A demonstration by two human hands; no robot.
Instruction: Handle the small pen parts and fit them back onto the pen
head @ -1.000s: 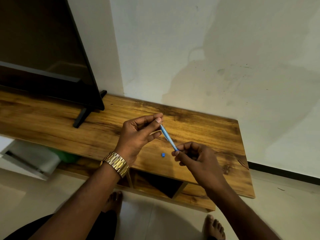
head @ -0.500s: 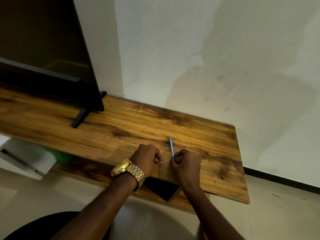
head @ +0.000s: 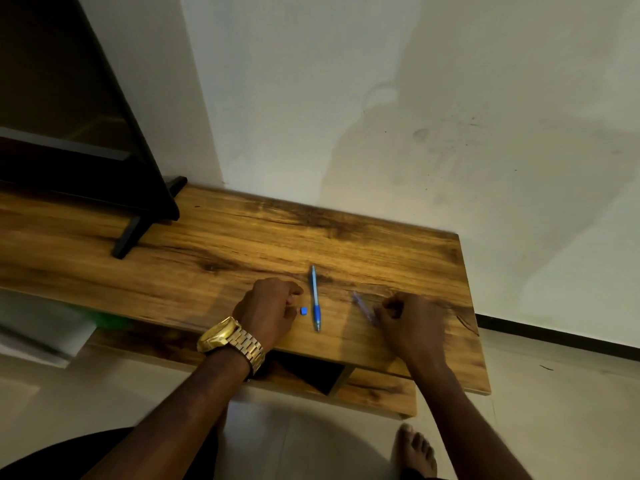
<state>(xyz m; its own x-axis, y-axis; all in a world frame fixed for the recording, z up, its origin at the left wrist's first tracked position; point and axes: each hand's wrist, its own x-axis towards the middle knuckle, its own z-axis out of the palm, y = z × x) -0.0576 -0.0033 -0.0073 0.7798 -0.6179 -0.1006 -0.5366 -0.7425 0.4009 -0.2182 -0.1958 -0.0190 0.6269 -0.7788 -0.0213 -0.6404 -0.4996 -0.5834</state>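
Two hands over a blue pen on a wooden surface.
A tiny blue cap was touched by the curled left hand; a blurred, possibly clear tube was pinched by the right hand.

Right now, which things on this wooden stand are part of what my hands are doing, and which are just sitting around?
In hand:
slim blue plastic pen, lying between the hands
tiny blue square cap piece, beside the left hand
blurred translucent pen part, at the right hand

Lying about:
black flat-screen television
gold metal wristwatch
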